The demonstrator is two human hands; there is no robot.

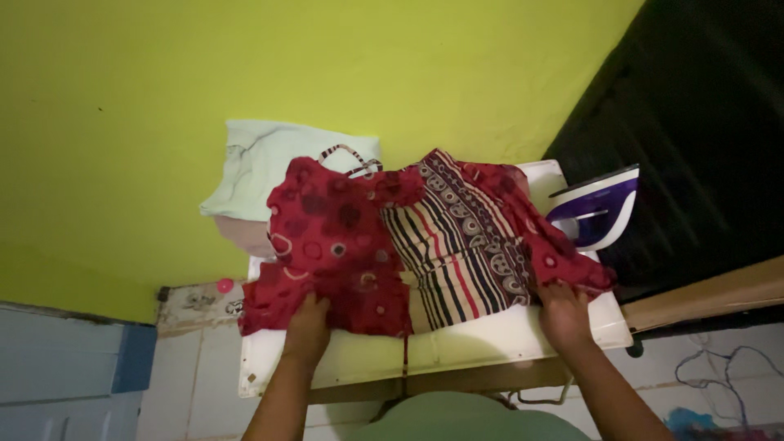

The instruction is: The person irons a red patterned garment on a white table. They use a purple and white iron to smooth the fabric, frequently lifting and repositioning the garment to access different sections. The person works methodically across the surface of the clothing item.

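On the white padded table point(490, 339) in front of the lime-green wall, a red patterned garment point(343, 245) with a striped cream-and-navy panel lies spread across the top. The left hand point(308, 325) rests flat on the near hem at the red side, fingers curled over the edge of the cloth; the right hand point(563, 309) presses down on the far right corner, fingers gathered on the fabric. Both look to be smoothing and tugging the garment taut, so this reads as the laying-out step. The cloth is still rumpled around the middle and the right edge bunches, so a flatter spread would call for an even pull outward from both hands. Close by, a purple and white iron point(600, 212) stands upright at the table's right end, just beside the right hand. Folded pale cloths point(253, 171) sit stacked at the back left, touching the garment's top edge.
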